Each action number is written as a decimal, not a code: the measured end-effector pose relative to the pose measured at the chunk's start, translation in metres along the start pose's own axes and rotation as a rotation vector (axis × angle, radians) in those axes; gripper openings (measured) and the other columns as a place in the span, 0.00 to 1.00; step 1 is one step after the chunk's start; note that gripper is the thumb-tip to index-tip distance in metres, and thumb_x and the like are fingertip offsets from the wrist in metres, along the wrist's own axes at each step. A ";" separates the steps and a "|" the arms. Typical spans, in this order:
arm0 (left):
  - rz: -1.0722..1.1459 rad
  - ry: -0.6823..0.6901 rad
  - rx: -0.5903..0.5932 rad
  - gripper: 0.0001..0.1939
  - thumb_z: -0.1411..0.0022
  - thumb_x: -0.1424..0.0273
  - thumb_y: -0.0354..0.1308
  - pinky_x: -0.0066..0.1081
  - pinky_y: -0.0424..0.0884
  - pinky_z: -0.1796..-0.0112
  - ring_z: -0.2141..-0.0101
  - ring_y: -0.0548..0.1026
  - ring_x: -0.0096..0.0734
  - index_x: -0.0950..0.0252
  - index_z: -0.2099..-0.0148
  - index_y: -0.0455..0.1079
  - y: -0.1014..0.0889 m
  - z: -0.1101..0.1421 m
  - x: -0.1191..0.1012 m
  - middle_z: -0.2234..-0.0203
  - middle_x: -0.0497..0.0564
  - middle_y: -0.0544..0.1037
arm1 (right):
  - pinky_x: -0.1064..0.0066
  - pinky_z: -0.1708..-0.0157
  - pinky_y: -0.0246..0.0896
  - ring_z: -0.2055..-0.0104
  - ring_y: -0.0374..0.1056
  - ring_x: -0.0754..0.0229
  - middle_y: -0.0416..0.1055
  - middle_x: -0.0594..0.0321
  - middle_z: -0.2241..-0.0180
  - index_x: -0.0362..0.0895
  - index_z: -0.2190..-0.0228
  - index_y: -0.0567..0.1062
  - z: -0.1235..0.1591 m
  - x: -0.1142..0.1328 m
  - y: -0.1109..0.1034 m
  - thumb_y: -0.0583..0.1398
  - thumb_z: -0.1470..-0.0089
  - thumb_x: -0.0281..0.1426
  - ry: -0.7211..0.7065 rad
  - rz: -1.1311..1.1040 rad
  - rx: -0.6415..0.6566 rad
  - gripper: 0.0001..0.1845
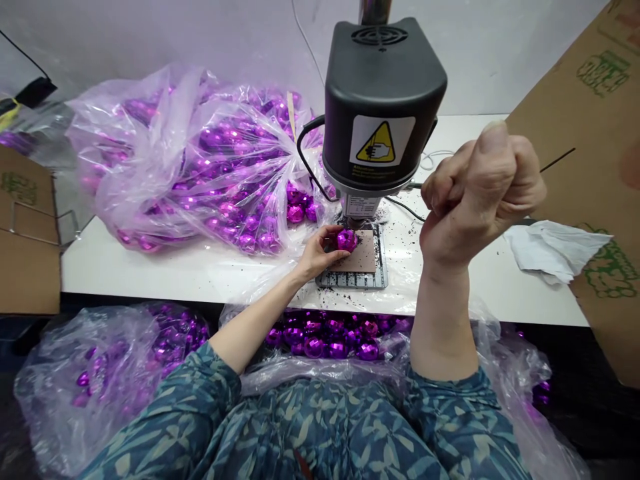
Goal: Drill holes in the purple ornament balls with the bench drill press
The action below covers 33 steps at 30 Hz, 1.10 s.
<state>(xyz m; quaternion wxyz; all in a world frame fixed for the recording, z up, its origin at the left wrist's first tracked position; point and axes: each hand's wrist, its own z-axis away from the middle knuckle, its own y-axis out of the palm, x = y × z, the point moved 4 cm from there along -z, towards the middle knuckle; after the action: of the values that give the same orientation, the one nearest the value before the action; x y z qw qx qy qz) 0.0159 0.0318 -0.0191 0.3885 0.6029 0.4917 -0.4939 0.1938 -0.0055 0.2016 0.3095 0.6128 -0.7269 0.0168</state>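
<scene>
My left hand (320, 253) pinches a shiny faceted purple ball (347, 240) between thumb and fingers. The ball sits under the nose of a black drill press (385, 87), over a brown board (367, 259) on the slotted metal base (350, 280). Whether the drill bit touches the ball is hidden. My right hand (483, 193) is raised beside the machine, its fingers wrapped round the press's lever handle (416, 186). Dark shavings are scattered around the base.
A clear plastic bag (190, 160) of purple balls lies on the white table (200, 273). More balls (325, 337) lie in plastic below the front edge. A white cloth (555, 250) rests at right, near a cardboard box (585, 120). Another box (27, 267) stands left.
</scene>
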 end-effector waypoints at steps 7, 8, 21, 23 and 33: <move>-0.173 0.082 0.045 0.29 0.46 0.67 0.72 0.44 0.75 0.48 0.52 0.78 0.40 0.64 0.44 0.69 0.010 0.005 -0.006 0.51 0.56 0.78 | 0.71 0.86 0.39 0.87 0.44 0.71 0.43 0.71 0.86 0.45 0.81 0.51 0.000 0.000 0.000 0.60 0.40 0.41 -0.016 -0.015 0.005 0.28; -0.201 0.094 0.049 0.29 0.45 0.69 0.71 0.45 0.75 0.47 0.50 0.77 0.41 0.64 0.43 0.68 0.013 0.007 -0.008 0.50 0.56 0.77 | 0.70 0.86 0.39 0.87 0.44 0.71 0.44 0.71 0.87 0.45 0.81 0.51 0.000 -0.001 0.000 0.60 0.41 0.42 -0.009 -0.011 0.000 0.29; -0.170 0.106 -0.061 0.29 0.41 0.58 0.71 0.45 0.75 0.46 0.49 0.78 0.43 0.62 0.43 0.67 0.027 0.013 -0.001 0.48 0.58 0.77 | 0.70 0.86 0.39 0.87 0.47 0.71 0.47 0.73 0.87 0.45 0.82 0.54 0.001 0.001 -0.001 0.61 0.42 0.40 0.000 -0.030 0.009 0.27; -0.159 0.119 -0.060 0.29 0.41 0.56 0.70 0.44 0.76 0.47 0.49 0.78 0.43 0.62 0.43 0.66 0.027 0.013 0.000 0.49 0.58 0.78 | 0.69 0.86 0.39 0.87 0.46 0.71 0.47 0.73 0.88 0.45 0.82 0.53 0.003 0.002 -0.001 0.61 0.41 0.42 -0.012 -0.001 0.009 0.28; -0.136 0.136 -0.044 0.31 0.42 0.52 0.70 0.47 0.74 0.44 0.47 0.77 0.44 0.61 0.44 0.66 0.026 0.012 0.001 0.48 0.59 0.77 | 0.77 0.83 0.42 0.85 0.43 0.77 0.39 0.71 0.86 0.44 0.81 0.44 0.026 0.003 -0.009 0.58 0.38 0.39 -0.100 0.103 -0.016 0.31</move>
<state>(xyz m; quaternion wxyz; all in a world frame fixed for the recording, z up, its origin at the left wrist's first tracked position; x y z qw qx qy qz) 0.0387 0.0148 -0.0232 0.3329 0.5913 0.5677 -0.4660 0.1904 -0.0207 0.1783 0.2764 0.5723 -0.7720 -0.0036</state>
